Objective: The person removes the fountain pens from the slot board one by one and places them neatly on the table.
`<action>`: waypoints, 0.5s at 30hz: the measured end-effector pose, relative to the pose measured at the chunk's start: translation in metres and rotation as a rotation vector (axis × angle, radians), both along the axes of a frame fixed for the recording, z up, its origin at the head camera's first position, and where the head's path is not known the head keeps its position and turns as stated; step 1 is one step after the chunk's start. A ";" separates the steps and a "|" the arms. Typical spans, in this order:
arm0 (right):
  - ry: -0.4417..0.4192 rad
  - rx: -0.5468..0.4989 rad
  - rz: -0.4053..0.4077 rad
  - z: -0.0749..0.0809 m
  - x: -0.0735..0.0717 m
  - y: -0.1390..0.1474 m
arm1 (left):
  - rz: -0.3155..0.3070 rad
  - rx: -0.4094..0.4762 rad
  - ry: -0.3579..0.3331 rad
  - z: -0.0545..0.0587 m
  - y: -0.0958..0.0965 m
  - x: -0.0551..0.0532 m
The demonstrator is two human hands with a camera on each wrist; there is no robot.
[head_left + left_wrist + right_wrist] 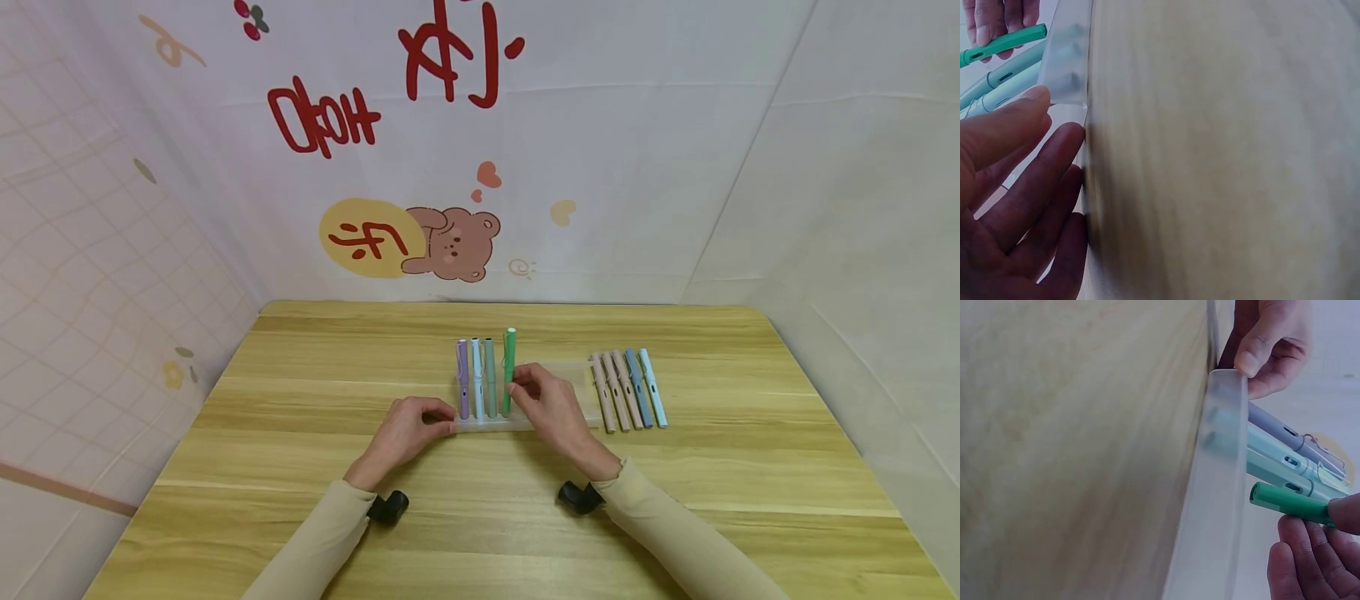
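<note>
My left hand (402,429) pinches the left end of a translucent pen holder (491,426) between thumb and fingers. My right hand (557,410) holds a green pen (510,354) upright over the holder, thumb and fingertips gripping its lower part. In the right wrist view, the lower end of that pen (1291,503) hangs just outside the holder's frosted wall (1210,487). A purple pen (462,379), a light blue pen (477,375) and a grey-green pen (491,379) stand side by side in the holder, left of the green one.
Right of the holder, several pens lie in a row: beige-pink ones (613,392), a blue one (640,390) and a pale blue one (653,388). A clear flat panel (577,379) extends behind my right hand. White printed cloth (600,167) hangs behind the wooden table (480,533).
</note>
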State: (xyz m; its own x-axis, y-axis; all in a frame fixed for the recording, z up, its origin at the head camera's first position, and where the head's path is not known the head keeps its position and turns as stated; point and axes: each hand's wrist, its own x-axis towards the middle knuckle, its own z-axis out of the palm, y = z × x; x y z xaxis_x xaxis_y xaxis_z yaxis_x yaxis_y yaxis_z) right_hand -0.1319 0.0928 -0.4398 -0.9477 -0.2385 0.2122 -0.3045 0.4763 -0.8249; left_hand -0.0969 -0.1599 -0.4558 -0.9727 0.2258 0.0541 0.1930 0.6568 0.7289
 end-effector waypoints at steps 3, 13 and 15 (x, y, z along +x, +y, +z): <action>0.021 -0.004 0.003 0.003 0.001 0.001 | 0.002 -0.001 -0.011 0.000 0.000 -0.001; 0.050 -0.022 0.008 0.011 0.005 0.008 | 0.007 -0.007 -0.002 -0.001 0.000 -0.001; 0.061 -0.025 0.006 0.012 0.006 0.010 | 0.005 -0.004 -0.002 0.000 0.001 -0.002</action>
